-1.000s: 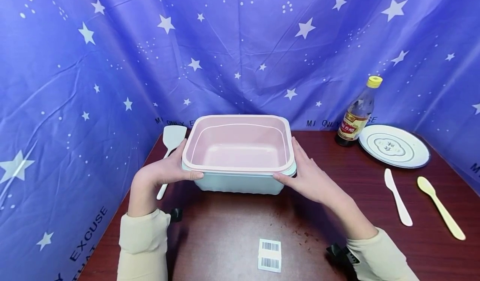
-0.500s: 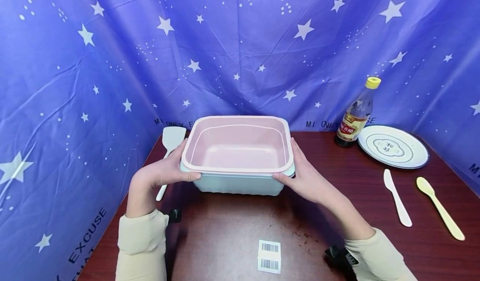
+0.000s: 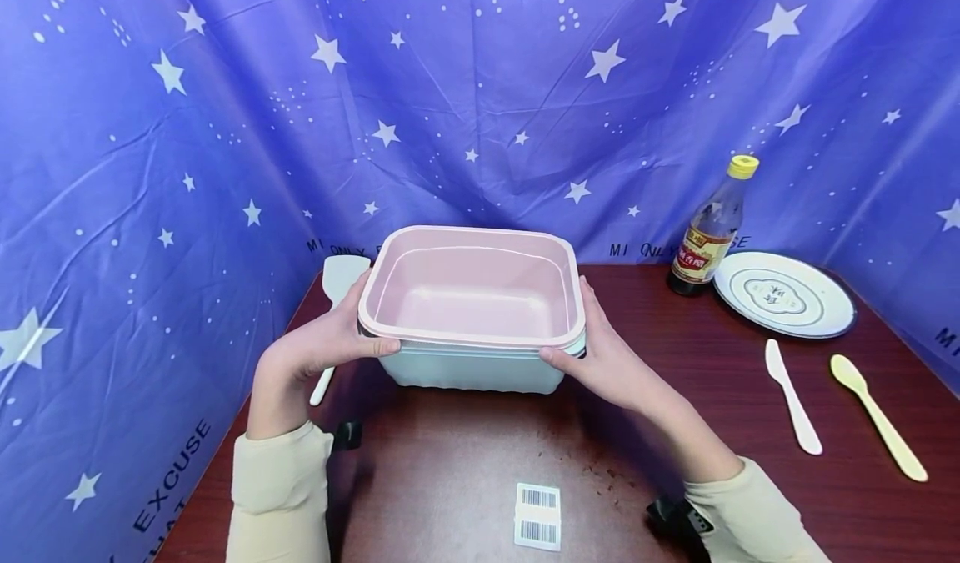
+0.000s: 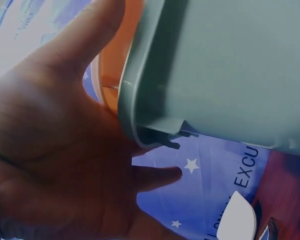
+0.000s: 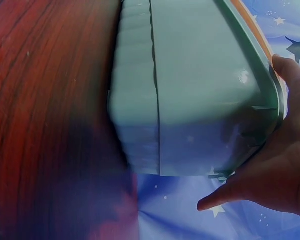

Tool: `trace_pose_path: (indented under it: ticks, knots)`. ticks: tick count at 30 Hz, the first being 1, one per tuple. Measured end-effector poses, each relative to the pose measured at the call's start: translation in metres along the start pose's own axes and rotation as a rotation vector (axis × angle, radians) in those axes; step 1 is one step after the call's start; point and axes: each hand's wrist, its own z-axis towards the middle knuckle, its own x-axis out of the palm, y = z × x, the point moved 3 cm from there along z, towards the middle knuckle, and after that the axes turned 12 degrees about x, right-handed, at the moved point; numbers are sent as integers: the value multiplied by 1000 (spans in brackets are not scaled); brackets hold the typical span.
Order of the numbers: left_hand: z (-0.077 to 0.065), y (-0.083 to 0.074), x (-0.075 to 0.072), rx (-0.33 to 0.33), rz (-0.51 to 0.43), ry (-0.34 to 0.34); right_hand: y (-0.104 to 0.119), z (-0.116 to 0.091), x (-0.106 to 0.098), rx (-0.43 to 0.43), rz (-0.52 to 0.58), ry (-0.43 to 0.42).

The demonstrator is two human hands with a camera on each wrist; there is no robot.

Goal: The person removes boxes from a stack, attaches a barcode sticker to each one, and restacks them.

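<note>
A pink plastic basin [image 3: 480,269] is nested in a pale blue-green one [image 3: 468,371] on the table, before the curtain. My left hand [image 3: 324,339] grips the pink basin's left end, thumb along the front rim. At the opposite end my right hand [image 3: 611,359] holds it likewise. The pink rim stands a little above the lower one, with a dark gap at the left corner. In the left wrist view the thumb lies on the pink basin, which looks orange there, over the greenish basin [image 4: 240,65]. The right wrist view shows the lower basin's side [image 5: 200,75].
A white spatula [image 3: 345,276] lies behind my left hand. To the right are a yellow-capped sauce bottle [image 3: 703,246], a white plate [image 3: 817,296], a white knife [image 3: 791,400] and a yellow spoon [image 3: 881,421]. A barcode sticker [image 3: 537,516] is on the table [image 3: 435,471] in front.
The pink basin has risen slightly out of the blue-green basin, opening a gap at the left corner. Both hands have moved slightly with it.
</note>
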Motion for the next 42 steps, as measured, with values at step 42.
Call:
trace_pose_path:
  ticks: [42]
  knots:
    - [-1,-71,7,224,36,-311,28,-17,-30,-169,270,-132]
